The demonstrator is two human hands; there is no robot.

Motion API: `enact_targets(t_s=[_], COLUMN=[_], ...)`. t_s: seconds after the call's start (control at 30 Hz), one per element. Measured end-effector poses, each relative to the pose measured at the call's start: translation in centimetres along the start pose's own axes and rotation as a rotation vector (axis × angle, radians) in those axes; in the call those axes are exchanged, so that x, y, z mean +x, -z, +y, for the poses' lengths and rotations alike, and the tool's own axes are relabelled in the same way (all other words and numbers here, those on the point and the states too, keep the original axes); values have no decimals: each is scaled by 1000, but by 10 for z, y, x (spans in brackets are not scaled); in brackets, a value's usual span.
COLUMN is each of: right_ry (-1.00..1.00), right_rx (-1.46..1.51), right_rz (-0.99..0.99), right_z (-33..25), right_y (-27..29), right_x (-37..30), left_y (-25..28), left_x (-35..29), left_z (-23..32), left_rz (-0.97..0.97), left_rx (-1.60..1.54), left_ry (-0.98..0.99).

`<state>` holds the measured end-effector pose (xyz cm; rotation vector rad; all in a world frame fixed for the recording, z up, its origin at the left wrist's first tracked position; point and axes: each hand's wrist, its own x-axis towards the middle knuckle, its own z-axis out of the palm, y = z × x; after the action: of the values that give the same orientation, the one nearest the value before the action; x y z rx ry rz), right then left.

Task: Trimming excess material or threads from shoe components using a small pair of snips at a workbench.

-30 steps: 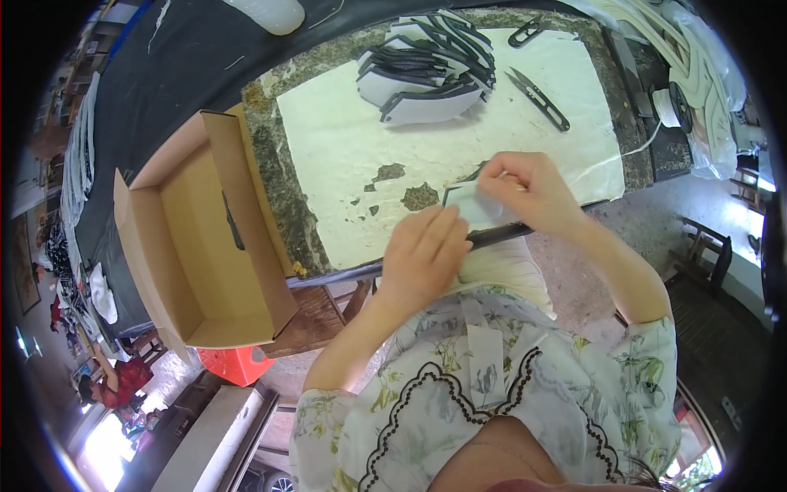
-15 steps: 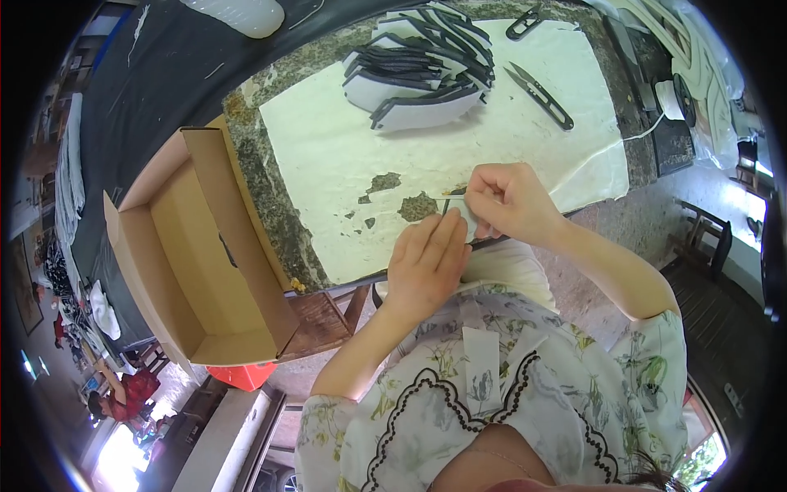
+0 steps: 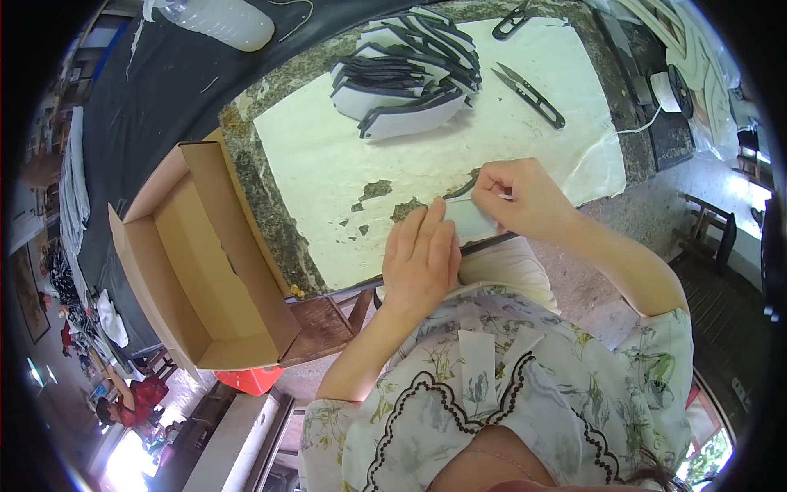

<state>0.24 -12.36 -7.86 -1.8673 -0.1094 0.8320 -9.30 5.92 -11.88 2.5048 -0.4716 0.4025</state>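
A pale grey-white piece with a dark edge (image 3: 473,220) lies near the table's front edge, between my two hands. My left hand (image 3: 420,254) rests flat on its left end, fingers stretched out side by side. At the other end, my right hand (image 3: 525,199) is closed in a pinch, with a small pale sliver showing by the fingertips. What the pinch holds is mostly hidden. Farther back sits a pile of similar pale pieces with dark edges (image 3: 410,78). Black thread snips (image 3: 530,97) lie to the right of the pile.
A second pair of snips (image 3: 511,20) lies at the back. An open cardboard box (image 3: 205,254) stands left of the worn, paper-covered table (image 3: 320,156). White thread runs to a spool (image 3: 666,92) at the right. A plastic bottle (image 3: 217,20) lies back left. Another person (image 3: 135,402) is far left.
My right hand has moved slightly right, away from my left hand, so more of the pale piece shows between them. My left hand has shifted a little left. The whole view has shifted slightly.
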Motion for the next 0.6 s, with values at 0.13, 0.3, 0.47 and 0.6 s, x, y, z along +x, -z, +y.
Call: enact_targets(t_s=[0.13, 0.3, 0.47, 0.6], right_ry=[157, 203, 391, 371], right_rx=[-192, -303, -490, -498], right_rz=[32, 17, 75, 74], right_z=[3, 1, 4, 5], right_y=[6, 13, 19, 21], right_x=[1, 7, 14, 17], left_y=[-2, 0, 4, 2], left_x=[1, 5, 10, 14], left_z=[5, 6, 6, 6], left_rz=[-17, -95, -149, -140], left_rx=[37, 130, 166, 254], left_ry=[78, 38, -9, -69])
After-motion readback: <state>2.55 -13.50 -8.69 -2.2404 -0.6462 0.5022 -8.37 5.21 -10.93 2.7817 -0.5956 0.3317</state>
